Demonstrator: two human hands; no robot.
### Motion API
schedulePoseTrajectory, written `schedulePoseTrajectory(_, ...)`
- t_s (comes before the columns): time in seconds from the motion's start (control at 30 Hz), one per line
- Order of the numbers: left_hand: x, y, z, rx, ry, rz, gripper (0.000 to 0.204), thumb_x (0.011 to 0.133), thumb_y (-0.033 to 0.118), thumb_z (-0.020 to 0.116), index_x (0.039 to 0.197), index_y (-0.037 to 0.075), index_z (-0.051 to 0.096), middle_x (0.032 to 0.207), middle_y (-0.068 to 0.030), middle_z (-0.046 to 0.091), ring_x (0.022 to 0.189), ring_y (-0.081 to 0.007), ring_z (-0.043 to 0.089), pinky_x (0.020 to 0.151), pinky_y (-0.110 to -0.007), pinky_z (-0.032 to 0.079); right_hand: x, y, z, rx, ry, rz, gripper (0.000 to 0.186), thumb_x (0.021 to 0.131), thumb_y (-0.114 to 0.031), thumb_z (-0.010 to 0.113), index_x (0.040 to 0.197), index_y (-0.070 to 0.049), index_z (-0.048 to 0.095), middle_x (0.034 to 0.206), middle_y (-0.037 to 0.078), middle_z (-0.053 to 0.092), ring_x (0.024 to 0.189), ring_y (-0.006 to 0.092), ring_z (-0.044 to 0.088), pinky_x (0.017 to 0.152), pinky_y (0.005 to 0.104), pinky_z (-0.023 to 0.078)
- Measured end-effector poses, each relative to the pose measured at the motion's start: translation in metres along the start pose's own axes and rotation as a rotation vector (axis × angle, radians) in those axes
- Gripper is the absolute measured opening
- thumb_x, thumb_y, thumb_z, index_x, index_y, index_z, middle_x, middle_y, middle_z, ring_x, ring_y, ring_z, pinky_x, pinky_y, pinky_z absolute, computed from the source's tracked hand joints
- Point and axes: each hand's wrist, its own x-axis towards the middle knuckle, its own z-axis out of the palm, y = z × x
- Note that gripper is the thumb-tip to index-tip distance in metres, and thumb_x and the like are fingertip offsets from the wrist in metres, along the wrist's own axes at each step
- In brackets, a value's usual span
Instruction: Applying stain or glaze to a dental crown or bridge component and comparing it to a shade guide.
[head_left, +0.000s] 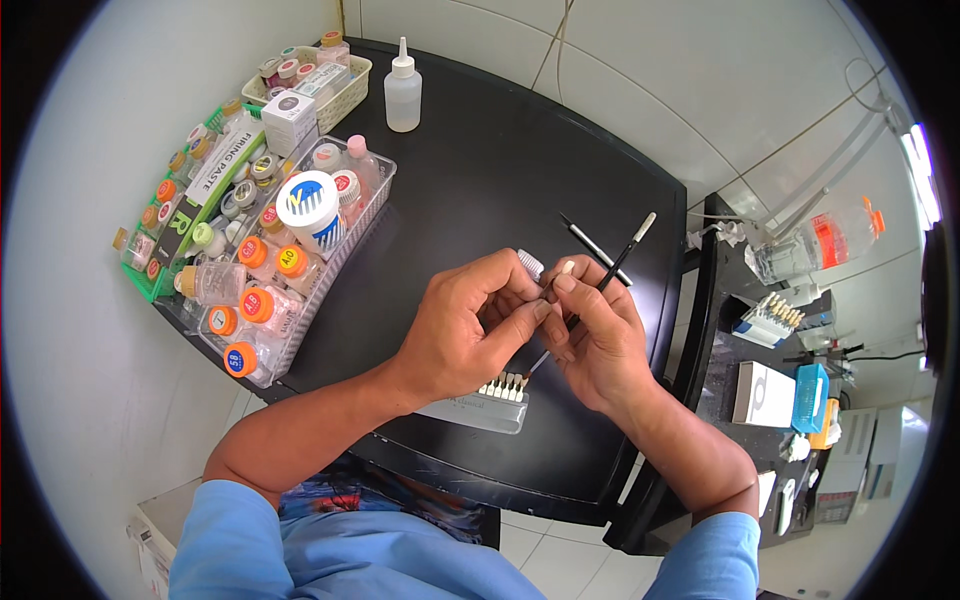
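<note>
My left hand (465, 325) and my right hand (605, 345) meet above the black table, their fingertips pinched close together. A small white tooth-shaped piece (567, 268) stands up at my right thumb and forefinger. A thin brush (639, 235) with a dark handle and white end slants through my right fingers, its tip pointing down toward me. What the left fingertips pinch is hidden. Just beyond them shows a white ribbed object (530, 264). Beneath the hands lies a tooth shade guide (475, 411) with a row of tooth-shaped tabs (505, 385), partly covered by my left hand.
Another slim dark-and-silver tool (597, 252) lies beyond my right hand. A white dropper bottle (403, 95) stands at the back. Baskets (335, 265) of small jars with orange and white lids fill the left. A side counter (712, 380) at right holds a clear bottle (815, 245) and boxes.
</note>
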Motion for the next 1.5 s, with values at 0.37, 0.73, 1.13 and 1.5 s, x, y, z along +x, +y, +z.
schedulePoseTrajectory(0.37, -0.0023, -0.0024, 0.0004, -0.026, -0.043, 0.042, 0.01, 0.102, 0.0, 0.071, 0.098, 0.002, 0.063, 0.082, 0.0003, 0.068, 0.072, -0.0011, 0.063, 0.062, -0.02, 0.05, -0.0006, 0.0006, 0.0082, -0.011, 0.05, -0.007, 0.01, 0.108, -0.017, 0.065, 0.108, -0.007, 0.063, 0.078, -0.002, 0.058, 0.06, 0.0057, 0.05, 0.05, 0.0235, 0.032)
schedulePoseTrajectory(0.73, -0.0022, -0.0034, 0.0032, -0.014, -0.048, 0.046, 0.008, 0.102, 0.001, 0.071, 0.101, 0.004, 0.064, 0.081, 0.0023, 0.065, 0.071, -0.0003, 0.059, 0.061, -0.02, 0.047, -0.0017, -0.0002, 0.0024, 0.006, -0.009, 0.017, 0.01, 0.108, -0.016, 0.064, 0.107, -0.007, 0.063, 0.076, -0.002, 0.055, 0.059, 0.0044, 0.043, 0.05, 0.0234, 0.03)
schedulePoseTrajectory(1.13, -0.0032, -0.0049, 0.0035, -0.05, -0.063, 0.008, 0.007, 0.102, 0.0, 0.069, 0.102, 0.004, 0.064, 0.082, 0.0032, 0.064, 0.072, 0.0002, 0.058, 0.062, -0.02, 0.046, -0.0016, -0.0026, 0.0028, 0.03, -0.019, 0.032, 0.012, 0.108, -0.015, 0.063, 0.101, -0.006, 0.062, 0.079, -0.003, 0.054, 0.06, 0.0032, 0.043, 0.05, 0.023, 0.03)
schedulePoseTrajectory(1.5, 0.0009, -0.0044, -0.0025, -0.146, -0.052, -0.077, 0.008, 0.104, 0.002, 0.07, 0.106, 0.002, 0.061, 0.091, -0.0013, 0.068, 0.079, -0.0035, 0.066, 0.07, -0.022, 0.054, -0.0035, -0.002, 0.0075, 0.022, -0.008, 0.031, 0.009, 0.11, -0.014, 0.065, 0.109, -0.005, 0.065, 0.085, -0.001, 0.061, 0.065, 0.0054, 0.051, 0.054, 0.0221, 0.036)
